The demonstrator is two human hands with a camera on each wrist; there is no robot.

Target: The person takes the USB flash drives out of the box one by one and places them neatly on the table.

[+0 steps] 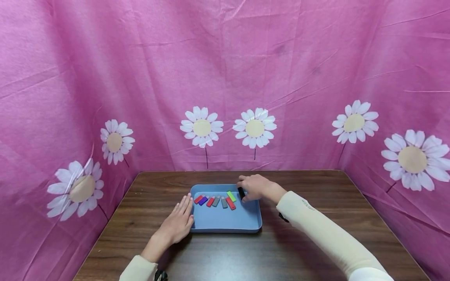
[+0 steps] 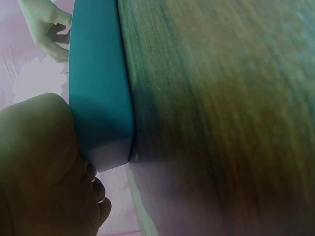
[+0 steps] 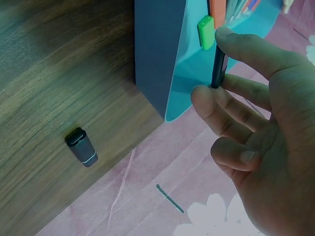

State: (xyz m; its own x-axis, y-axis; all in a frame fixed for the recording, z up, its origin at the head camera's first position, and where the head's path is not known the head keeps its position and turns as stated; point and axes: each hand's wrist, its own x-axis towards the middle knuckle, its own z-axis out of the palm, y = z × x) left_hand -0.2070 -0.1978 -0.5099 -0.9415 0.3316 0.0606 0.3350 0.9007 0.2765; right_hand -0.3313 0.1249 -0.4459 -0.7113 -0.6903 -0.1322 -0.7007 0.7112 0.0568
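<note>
A blue tray (image 1: pixel 225 224) sits on the table, with a row of small coloured sticks in it that look like USB sticks. Among them are a lime green stick (image 1: pixel 231 196), a purple stick (image 1: pixel 203 200), several red ones and two grey ones. At the tray's back right corner, my right hand (image 1: pixel 256 186) pinches a black USB stick (image 3: pixel 219 66) between thumb and fingertips, upright over the tray. My left hand (image 1: pixel 178 221) rests with straight fingers along the tray's left wall. Another black USB stick (image 3: pixel 82 147) lies on the table right of the tray, hidden in the head view.
The brown wooden table (image 1: pixel 299 249) reaches around the tray on all sides. Pink cloth (image 1: pixel 225 58) printed with white daisies hangs behind the table and at both sides.
</note>
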